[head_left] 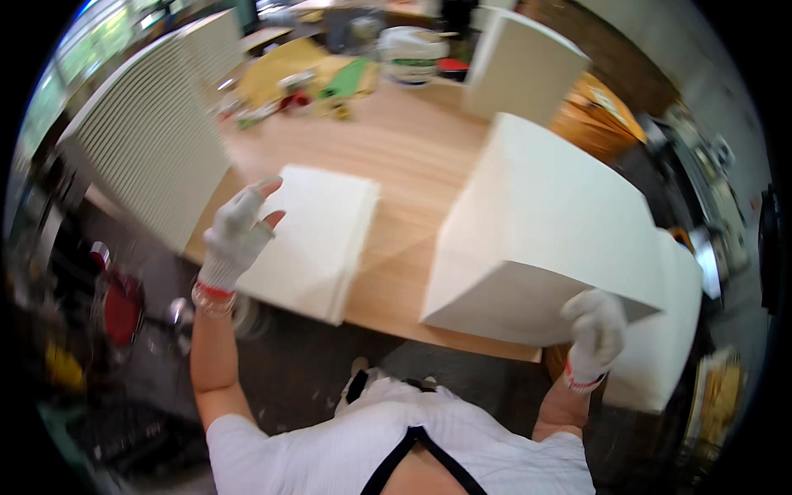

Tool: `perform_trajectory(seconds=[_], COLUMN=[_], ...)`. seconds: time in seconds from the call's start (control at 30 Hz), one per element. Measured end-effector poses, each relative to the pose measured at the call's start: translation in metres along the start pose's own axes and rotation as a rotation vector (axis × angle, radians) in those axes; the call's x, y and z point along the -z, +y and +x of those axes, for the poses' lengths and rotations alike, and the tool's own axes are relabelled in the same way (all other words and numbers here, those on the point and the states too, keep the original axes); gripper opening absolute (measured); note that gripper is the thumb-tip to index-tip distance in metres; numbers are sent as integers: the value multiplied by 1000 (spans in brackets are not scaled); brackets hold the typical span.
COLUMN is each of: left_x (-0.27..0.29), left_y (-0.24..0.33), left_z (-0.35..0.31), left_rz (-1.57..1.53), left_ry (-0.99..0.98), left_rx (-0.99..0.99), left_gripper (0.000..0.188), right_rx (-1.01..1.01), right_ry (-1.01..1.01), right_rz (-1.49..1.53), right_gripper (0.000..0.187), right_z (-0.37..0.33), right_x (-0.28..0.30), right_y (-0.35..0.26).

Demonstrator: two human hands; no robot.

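Note:
My left hand (238,233), in a white knit glove with bare thumb and fingertip showing, hovers at the left edge of a stack of flat white panels (318,235). Its thumb and forefinger are apart, with nothing between them. On the right, my right hand (596,332), also gloved, is held in front of the lower near edge of a large white block with a curved top (569,206). Its fingers are curled in; whether they touch the block or hold anything is hidden. Both wrists show red glove cuffs.
A ribbed white curved panel (153,140) stands upright at the wooden table's (404,177) left edge. Farther back are a white tub (412,56), yellow sheets (280,70) and another upright white piece (528,66). An orange bag (598,120) lies behind the block.

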State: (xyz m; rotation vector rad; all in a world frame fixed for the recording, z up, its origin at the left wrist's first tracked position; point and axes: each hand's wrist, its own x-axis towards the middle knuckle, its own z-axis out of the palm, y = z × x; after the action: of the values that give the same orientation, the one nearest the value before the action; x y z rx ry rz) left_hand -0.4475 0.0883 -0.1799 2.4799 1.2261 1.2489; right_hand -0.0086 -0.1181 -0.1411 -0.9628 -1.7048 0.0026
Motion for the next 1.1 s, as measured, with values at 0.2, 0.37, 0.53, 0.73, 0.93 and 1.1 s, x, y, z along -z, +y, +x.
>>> perform_trajectory(seconds=[0.2,0.37,0.53,0.73,0.93,1.1], left_x=[-38,-106,-164,-208,-226,-221], left_y=[188,314,391,407,388,390], left_z=[111,150,161,168,164,162], left_rz=[-192,-241,-18,-46,-339,-572], left_ry=[-159,-398,-710,-715,-612,-831], left_rx=[-743,-1052,-872,-855,-875,-559], left_gripper=[38,39,26,11,10,14], right_rx=[-190,-679,57,15,129,-32], right_ry=[533,326,87,331,391,543], right_rz=[-847,-797,-1337,-736,-732,-577], right_gripper=[26,19,16,29,19,7], right_z=[-27,-56,-34,21,25,18], right_x=[144,189,198,181,180,172], right_y=[65,59,55,64,81,80])
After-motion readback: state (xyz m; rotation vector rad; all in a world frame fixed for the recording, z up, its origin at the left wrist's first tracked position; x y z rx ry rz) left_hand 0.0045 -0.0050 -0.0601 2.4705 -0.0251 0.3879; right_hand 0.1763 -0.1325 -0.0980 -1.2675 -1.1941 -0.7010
